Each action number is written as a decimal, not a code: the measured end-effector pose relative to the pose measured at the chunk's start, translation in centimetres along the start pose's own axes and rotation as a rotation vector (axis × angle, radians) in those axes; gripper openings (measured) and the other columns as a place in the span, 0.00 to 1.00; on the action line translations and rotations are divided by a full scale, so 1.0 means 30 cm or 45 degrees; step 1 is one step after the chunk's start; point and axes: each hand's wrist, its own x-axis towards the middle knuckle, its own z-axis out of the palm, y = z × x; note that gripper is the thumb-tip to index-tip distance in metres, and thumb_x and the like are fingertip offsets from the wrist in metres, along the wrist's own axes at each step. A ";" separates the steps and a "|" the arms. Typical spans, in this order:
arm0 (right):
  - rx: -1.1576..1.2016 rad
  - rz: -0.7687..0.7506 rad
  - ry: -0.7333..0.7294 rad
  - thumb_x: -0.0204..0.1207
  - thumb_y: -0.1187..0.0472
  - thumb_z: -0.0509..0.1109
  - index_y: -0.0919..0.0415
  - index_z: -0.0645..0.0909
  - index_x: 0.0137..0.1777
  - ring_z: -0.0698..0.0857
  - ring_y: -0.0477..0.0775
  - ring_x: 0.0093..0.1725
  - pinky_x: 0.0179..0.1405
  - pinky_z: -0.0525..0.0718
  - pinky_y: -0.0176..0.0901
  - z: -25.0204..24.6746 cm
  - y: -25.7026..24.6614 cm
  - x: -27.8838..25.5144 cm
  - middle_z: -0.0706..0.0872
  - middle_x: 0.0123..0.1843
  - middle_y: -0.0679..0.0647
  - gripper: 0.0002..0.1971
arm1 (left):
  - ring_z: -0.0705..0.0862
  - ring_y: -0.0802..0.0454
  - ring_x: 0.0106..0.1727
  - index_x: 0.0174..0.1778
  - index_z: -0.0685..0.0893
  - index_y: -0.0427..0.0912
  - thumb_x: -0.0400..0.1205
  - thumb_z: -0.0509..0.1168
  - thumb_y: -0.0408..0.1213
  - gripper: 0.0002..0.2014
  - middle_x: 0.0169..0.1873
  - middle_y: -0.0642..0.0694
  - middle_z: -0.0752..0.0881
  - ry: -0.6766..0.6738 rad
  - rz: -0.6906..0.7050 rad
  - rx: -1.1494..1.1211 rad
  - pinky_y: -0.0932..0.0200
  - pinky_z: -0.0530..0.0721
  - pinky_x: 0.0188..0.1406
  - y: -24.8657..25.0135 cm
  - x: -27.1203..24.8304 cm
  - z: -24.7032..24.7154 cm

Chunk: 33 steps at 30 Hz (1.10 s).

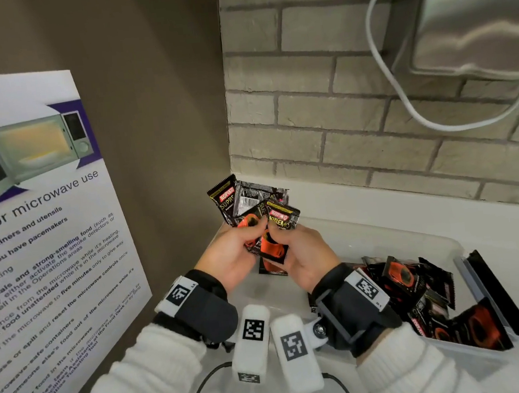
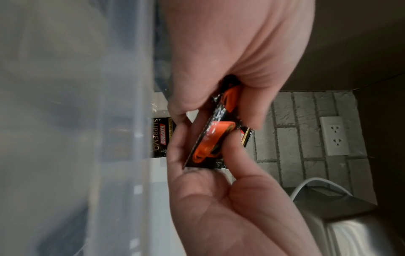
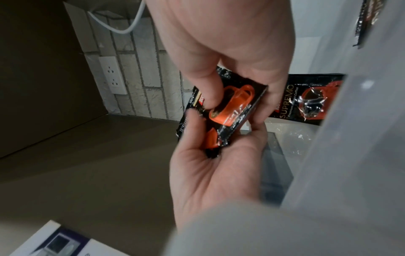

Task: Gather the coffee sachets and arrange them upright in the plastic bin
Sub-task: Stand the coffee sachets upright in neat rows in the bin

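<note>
We held a bunch of coffee sachets [image 1: 255,216] with both the left hand [image 1: 229,257] and right hand [image 1: 303,255]. Our fingers hid their lower parts. The plastic bin [image 1: 442,241] looked blurred in the wrist views.

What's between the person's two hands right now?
A fanned bunch of coffee sachets, pinched by the left hand and right hand together, as the head view shows.

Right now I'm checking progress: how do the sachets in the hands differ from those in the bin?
The held sachets are fanned, pinched by left hand and right hand; the binned sachets lie jumbled, untouched, in the plastic bin. Both share black-and-orange wrappers.
</note>
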 end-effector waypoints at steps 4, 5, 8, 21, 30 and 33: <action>-0.122 -0.055 0.083 0.75 0.66 0.71 0.63 0.80 0.56 0.86 0.61 0.50 0.58 0.84 0.59 -0.009 0.003 0.011 0.88 0.46 0.57 0.10 | 0.85 0.44 0.59 0.61 0.83 0.36 0.80 0.65 0.39 0.16 0.57 0.38 0.87 0.029 0.015 -0.253 0.48 0.80 0.64 0.018 -0.010 0.010; -0.141 -0.075 0.090 0.75 0.66 0.71 0.62 0.80 0.54 0.86 0.60 0.48 0.58 0.84 0.59 -0.009 0.004 0.012 0.88 0.45 0.56 0.09 | 0.86 0.45 0.57 0.63 0.81 0.35 0.80 0.65 0.37 0.17 0.57 0.37 0.87 0.084 0.038 -0.302 0.49 0.82 0.61 0.017 -0.008 0.007; -0.138 -0.143 0.117 0.77 0.65 0.69 0.61 0.80 0.55 0.86 0.56 0.44 0.54 0.85 0.59 -0.012 0.000 0.013 0.87 0.43 0.55 0.08 | 0.89 0.46 0.49 0.67 0.75 0.30 0.76 0.70 0.29 0.23 0.54 0.35 0.86 0.266 0.060 -0.347 0.56 0.88 0.39 0.014 0.000 -0.009; -0.056 -0.176 0.315 0.84 0.66 0.56 0.60 0.68 0.69 0.83 0.56 0.54 0.29 0.83 0.40 -0.028 -0.002 0.048 0.79 0.64 0.59 0.15 | 0.84 0.46 0.60 0.66 0.78 0.41 0.78 0.60 0.15 0.24 0.58 0.39 0.85 0.277 0.319 -0.247 0.48 0.81 0.63 0.001 -0.004 0.004; 0.315 -0.209 0.024 0.87 0.58 0.51 0.64 0.69 0.67 0.86 0.59 0.55 0.50 0.86 0.53 0.008 -0.012 0.009 0.82 0.61 0.65 0.15 | 0.82 0.62 0.56 0.60 0.77 0.53 0.68 0.58 0.14 0.32 0.53 0.50 0.84 0.136 0.774 1.221 0.76 0.76 0.54 -0.045 -0.033 0.049; 0.230 -0.183 -0.001 0.85 0.55 0.57 0.65 0.69 0.70 0.86 0.60 0.59 0.49 0.87 0.49 0.009 -0.004 0.011 0.82 0.64 0.67 0.18 | 0.81 0.56 0.58 0.60 0.77 0.53 0.70 0.57 0.14 0.31 0.54 0.49 0.84 0.083 0.711 1.248 0.68 0.79 0.57 -0.027 -0.032 0.050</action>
